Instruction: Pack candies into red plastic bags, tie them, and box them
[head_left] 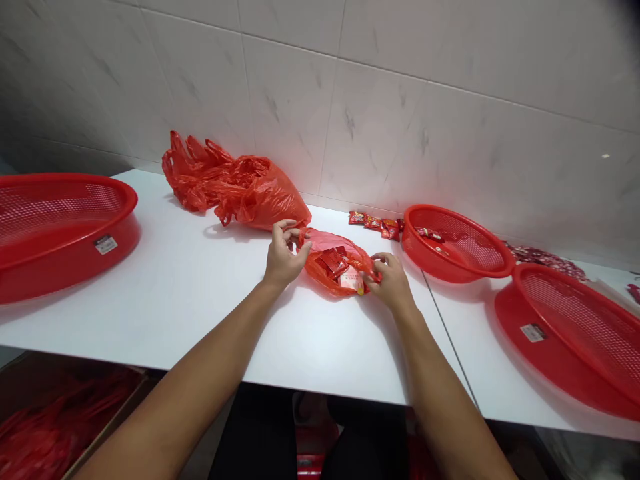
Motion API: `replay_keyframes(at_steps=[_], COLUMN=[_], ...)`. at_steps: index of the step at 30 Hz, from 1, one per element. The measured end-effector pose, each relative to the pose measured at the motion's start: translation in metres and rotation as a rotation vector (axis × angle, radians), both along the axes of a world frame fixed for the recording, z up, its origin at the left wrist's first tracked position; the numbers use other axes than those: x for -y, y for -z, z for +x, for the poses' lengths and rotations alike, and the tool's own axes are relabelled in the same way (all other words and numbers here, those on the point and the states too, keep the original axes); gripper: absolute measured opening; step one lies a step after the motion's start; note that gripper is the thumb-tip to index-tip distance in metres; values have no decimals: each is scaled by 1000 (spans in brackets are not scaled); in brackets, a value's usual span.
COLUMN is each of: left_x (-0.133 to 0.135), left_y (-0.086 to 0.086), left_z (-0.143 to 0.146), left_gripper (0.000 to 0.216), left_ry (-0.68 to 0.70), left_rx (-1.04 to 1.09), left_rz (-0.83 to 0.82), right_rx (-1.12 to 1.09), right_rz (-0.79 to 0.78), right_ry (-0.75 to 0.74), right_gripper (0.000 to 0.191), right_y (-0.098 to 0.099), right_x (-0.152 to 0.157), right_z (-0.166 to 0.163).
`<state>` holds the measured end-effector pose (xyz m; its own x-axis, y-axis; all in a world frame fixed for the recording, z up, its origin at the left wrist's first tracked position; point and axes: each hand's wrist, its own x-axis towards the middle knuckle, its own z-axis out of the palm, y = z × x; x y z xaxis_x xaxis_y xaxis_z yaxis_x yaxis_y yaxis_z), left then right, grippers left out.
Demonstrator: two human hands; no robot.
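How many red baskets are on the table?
3 baskets: one far left, one right of centre, one far right, partly cut off by the frame. Others may be hidden.

On the counter [200, 300] a small bag [336, 267] lies in the middle. Behind it to the left sits a heap of bags [235, 190], and far left a left basket [60, 230]. To its right a far basket [457, 247] touches a near basket [575, 333]; loose packets [375, 222] lie by the wall.

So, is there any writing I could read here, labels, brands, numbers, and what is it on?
Nothing is legible.
Left sticker, on the left basket: too blurred.
Right sticker, on the right basket: too blurred.
Snack packets by the wall: print too small.
Pale slip inside the red bag: faint print, unreadable.
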<state>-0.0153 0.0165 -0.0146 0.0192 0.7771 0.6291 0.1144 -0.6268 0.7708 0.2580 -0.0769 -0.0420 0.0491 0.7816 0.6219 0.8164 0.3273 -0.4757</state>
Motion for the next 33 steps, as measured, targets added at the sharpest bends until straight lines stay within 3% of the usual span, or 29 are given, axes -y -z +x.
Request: replay_keyframes(at_steps=[4,8,11,14,17,20,23,28,31,33], left_x=[-4,-7,-7,-4,-2,-1,-6,-17,-12,-4], left_y=[-2,-2,-3,-6,-9,-7,1,20,25,23], left_z=[-2,-5,-6,-5,-6,-10,-14,-14,-9,-4], left_gripper=[44,48,51,51,55,71,97,136,129,126], left_ry=[-79,-129,-135,-124,-101,-34,8,195,361,409], left_rx=[62,142,171,204,210,137,-6,-208,-297,-327], left_rz=[61,91,111,116,130,125,70,-163,-324,-294], right_rx=[-398,-1013,-1189,-1184,-1082,-908,-785,-668,-592,-564], right_rz=[-16,2,49,222,314,237,174,-30,-119,-129], right_ry=[5,-320,-533,-430,-273,-245,-265,-353,-341,-316], right_gripper=[44,41,27,24,44,73,90,126,125,103], right_y=[6,-1,-7,-9,-7,-6,-5,-1,5,9], right_x=[3,14,18,16,14,14,13,17,18,13], right_z=[26,41,36,28,29,33,37,42,38,29])
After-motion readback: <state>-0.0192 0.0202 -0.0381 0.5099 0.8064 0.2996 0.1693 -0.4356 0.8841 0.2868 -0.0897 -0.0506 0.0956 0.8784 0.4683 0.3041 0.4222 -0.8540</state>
